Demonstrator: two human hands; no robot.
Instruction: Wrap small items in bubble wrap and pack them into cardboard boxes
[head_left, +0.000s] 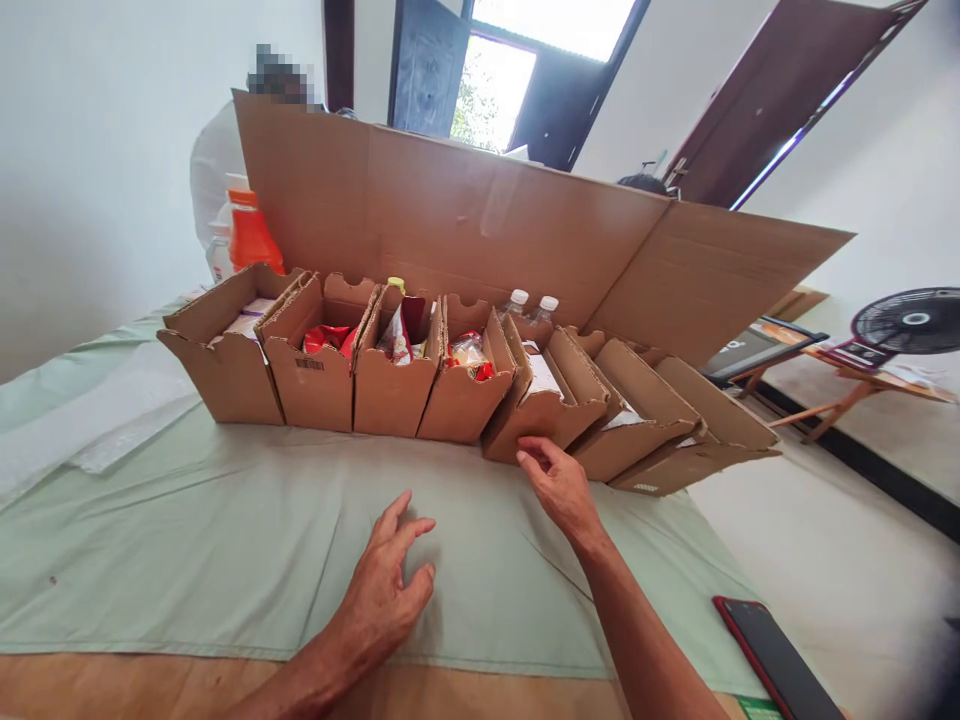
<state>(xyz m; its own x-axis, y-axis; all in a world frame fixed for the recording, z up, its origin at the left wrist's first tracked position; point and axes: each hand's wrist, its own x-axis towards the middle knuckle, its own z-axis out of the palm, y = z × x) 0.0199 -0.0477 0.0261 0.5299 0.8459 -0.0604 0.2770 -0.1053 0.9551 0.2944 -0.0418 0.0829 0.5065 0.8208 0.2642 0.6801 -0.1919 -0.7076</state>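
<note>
Loosely open, the right hand (559, 485) reaches its grip to the foot of a tilted cardboard box (525, 425), fingers spread and grasping nothing; whether the fingertips touch the box's front wall or stop just short of it cannot be told. The box lies at about 12 o'clock from that hand, fifth from the left in a row of boxes (315, 385) whose long axis runs from 9 to 3 o'clock across the bench. The left hand (386, 585), at 8 o'clock of the right one and farther from the row, rests palm down and released on the pale green cloth (225, 520). Snack packets (469, 352) and capped water bottles (517, 298) show inside the boxes. A large cardboard sheet (450, 210) stands behind them, an orange bottle (251, 235) at its 9 o'clock end beside another person (214, 170). A phone (772, 655) lies at 4 o'clock of the right hand.
</note>
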